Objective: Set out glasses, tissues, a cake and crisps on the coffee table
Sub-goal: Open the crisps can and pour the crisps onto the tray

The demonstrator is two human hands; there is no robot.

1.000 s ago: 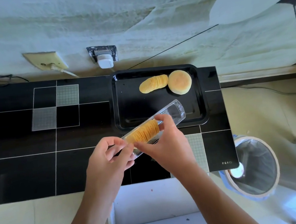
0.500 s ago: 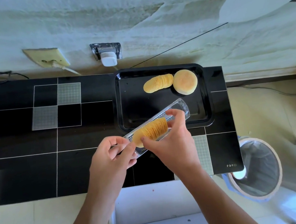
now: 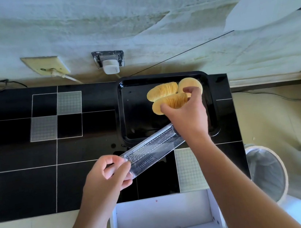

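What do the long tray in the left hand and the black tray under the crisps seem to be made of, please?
Long tray: thin clear plastic, probably; the dark table shows through it, and its base is ribbed. Black tray: glossy, with a rounded raised rim catching highlights; moulded plastic or lacquered metal, the look leaves it open.

A cream wall socket plate point(image 3: 47, 67) and a white plug adapter in a metal-framed socket point(image 3: 109, 64) sit on the pale wall. A round bin lined with clear plastic point(image 3: 267, 173) stands on the floor, beside a white open drawer point(image 3: 165, 221).
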